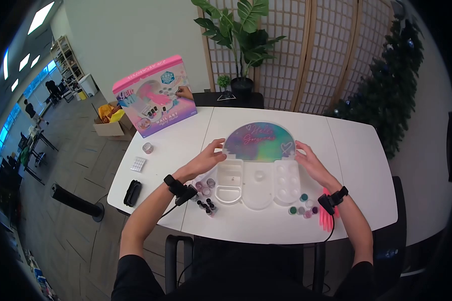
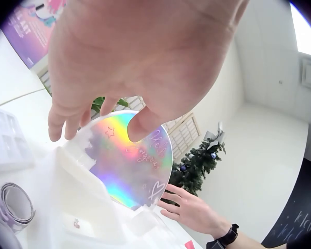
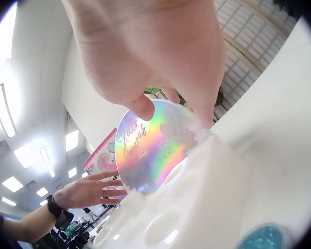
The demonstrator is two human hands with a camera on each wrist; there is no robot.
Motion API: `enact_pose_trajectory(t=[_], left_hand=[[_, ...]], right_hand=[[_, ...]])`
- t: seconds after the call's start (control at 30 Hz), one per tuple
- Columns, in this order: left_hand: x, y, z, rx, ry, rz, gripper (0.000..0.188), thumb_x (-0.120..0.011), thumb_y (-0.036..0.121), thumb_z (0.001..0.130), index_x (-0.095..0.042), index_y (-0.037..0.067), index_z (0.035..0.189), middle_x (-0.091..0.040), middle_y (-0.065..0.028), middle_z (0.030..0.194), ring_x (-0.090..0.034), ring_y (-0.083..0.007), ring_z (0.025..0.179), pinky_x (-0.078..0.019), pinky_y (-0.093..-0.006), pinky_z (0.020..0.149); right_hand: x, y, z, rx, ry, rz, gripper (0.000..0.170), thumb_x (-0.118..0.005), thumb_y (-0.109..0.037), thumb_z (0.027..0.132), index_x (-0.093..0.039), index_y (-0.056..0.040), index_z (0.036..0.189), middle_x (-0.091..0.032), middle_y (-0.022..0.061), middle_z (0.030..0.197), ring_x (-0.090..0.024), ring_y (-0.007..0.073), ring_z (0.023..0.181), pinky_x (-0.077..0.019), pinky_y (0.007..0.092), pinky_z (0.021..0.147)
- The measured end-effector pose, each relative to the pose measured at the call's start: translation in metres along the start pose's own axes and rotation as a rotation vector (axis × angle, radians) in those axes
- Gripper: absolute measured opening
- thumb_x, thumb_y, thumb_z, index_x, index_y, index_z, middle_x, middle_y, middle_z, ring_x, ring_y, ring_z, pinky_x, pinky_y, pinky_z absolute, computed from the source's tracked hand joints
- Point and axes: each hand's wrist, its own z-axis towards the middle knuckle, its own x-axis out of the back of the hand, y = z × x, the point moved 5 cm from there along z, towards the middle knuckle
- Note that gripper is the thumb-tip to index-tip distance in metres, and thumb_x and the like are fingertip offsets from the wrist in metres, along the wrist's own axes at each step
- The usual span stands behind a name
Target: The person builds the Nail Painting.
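Observation:
A white plastic case (image 1: 258, 193) lies unfolded on the table, with side trays and a round-topped iridescent panel (image 1: 260, 140) raised at its back. My left hand (image 1: 206, 160) is at the panel's left edge, fingers extended and lightly bent. At the right edge is my right hand (image 1: 311, 163), its fingers similarly loose. In the left wrist view, the left thumb overlaps the iridescent panel (image 2: 132, 166); in the right wrist view, the right thumb overlaps the panel's edge (image 3: 145, 150). Firm contact cannot be told. Neither hand is curled round anything.
Small bottles (image 1: 207, 206) and glitter pots (image 1: 206, 186) stand left of the case. Right of it are more pots (image 1: 304, 205) and pink finger-like pieces (image 1: 326, 218). A printed box (image 1: 158, 98), a jar (image 1: 147, 148), a white sheet (image 1: 138, 164) and a black case (image 1: 132, 193) stand farther left.

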Motion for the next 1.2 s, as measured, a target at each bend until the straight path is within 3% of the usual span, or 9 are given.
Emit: enact_pose_trajectory(t=[0.07, 0.27, 0.37, 0.57, 0.67, 0.87, 0.97, 1.2], left_hand=[[0.002, -0.002, 0.0, 0.006, -0.011, 0.009, 0.071, -0.06, 0.022, 0.109, -0.029, 0.009, 0.171, -0.041, -0.0206, 0.164, -0.049, -0.0328, 0.151, -0.0377, -0.0417, 0.126], [0.003, -0.007, -0.001, -0.002, -0.013, 0.021, 0.068, -0.057, 0.019, 0.11, -0.028, 0.007, 0.17, -0.041, -0.0208, 0.164, -0.05, -0.0331, 0.15, -0.0396, -0.0422, 0.124], [0.0, -0.017, 0.003, -0.061, -0.007, -0.003, 0.071, -0.058, 0.009, 0.108, -0.025, 0.006, 0.17, -0.042, -0.0223, 0.161, -0.051, -0.0355, 0.15, -0.043, -0.0422, 0.124], [-0.003, -0.028, 0.014, -0.118, 0.039, 0.238, 0.079, -0.062, -0.005, 0.099, -0.023, 0.003, 0.168, -0.044, -0.0232, 0.154, -0.052, -0.0396, 0.147, -0.0548, -0.0429, 0.115], [-0.002, -0.026, 0.013, -0.174, 0.068, 0.261, 0.074, -0.063, -0.004, 0.096, -0.029, -0.002, 0.162, -0.048, -0.0272, 0.147, -0.061, -0.0399, 0.134, -0.0525, -0.0445, 0.116], [-0.004, -0.02, 0.01, -0.165, 0.069, 0.355, 0.072, -0.065, -0.004, 0.094, -0.033, -0.002, 0.158, -0.049, -0.0265, 0.144, -0.063, -0.0384, 0.131, -0.0547, -0.0427, 0.111], [-0.003, -0.033, 0.017, -0.196, 0.085, 0.453, 0.068, -0.067, -0.002, 0.096, -0.032, 0.0, 0.155, -0.056, -0.0246, 0.138, -0.066, -0.0364, 0.126, -0.0591, -0.0441, 0.103], [-0.003, -0.041, 0.022, -0.152, 0.031, 0.528, 0.049, -0.063, 0.005, 0.101, -0.032, -0.002, 0.138, -0.07, -0.0328, 0.119, -0.072, -0.0511, 0.11, -0.0569, -0.0545, 0.096]], right_hand=[[-0.002, -0.002, 0.0, -0.012, -0.021, -0.014, 0.063, -0.051, -0.014, 0.114, -0.023, -0.0005, 0.17, -0.024, 0.0219, 0.175, -0.035, 0.0356, 0.163, -0.0327, 0.0411, 0.131], [-0.005, -0.003, 0.001, 0.027, -0.025, 0.019, 0.065, -0.053, -0.012, 0.113, -0.023, -0.0012, 0.17, -0.025, 0.0219, 0.175, -0.032, 0.0372, 0.164, -0.033, 0.0422, 0.131], [-0.007, 0.005, 0.003, 0.037, -0.023, 0.079, 0.07, -0.058, -0.008, 0.109, -0.023, -0.0014, 0.169, -0.025, 0.0218, 0.175, -0.03, 0.037, 0.164, -0.033, 0.0452, 0.131], [-0.01, 0.006, 0.001, 0.067, -0.006, -0.086, 0.077, -0.063, -0.003, 0.104, -0.024, -0.0034, 0.17, -0.028, 0.0214, 0.172, -0.031, 0.0372, 0.163, -0.0339, 0.0488, 0.132], [-0.011, -0.001, -0.002, 0.069, -0.004, -0.135, 0.076, -0.062, -0.003, 0.104, -0.024, -0.004, 0.17, -0.031, 0.0218, 0.169, -0.033, 0.0382, 0.162, -0.0358, 0.0489, 0.131], [-0.013, -0.008, -0.007, 0.073, -0.001, -0.184, 0.073, -0.059, -0.004, 0.106, -0.023, -0.0043, 0.17, -0.031, 0.023, 0.169, -0.037, 0.0398, 0.16, -0.0396, 0.0492, 0.128], [-0.015, -0.014, -0.009, 0.06, 0.006, -0.165, 0.07, -0.057, -0.004, 0.106, -0.025, -0.0037, 0.168, -0.032, 0.0235, 0.168, -0.039, 0.0424, 0.158, -0.0411, 0.0491, 0.127], [-0.013, 0.007, -0.002, -0.013, -0.017, -0.13, 0.064, -0.058, -0.007, 0.106, -0.029, -0.0012, 0.163, -0.038, 0.0255, 0.164, -0.048, 0.0434, 0.152, -0.0438, 0.0476, 0.123]])
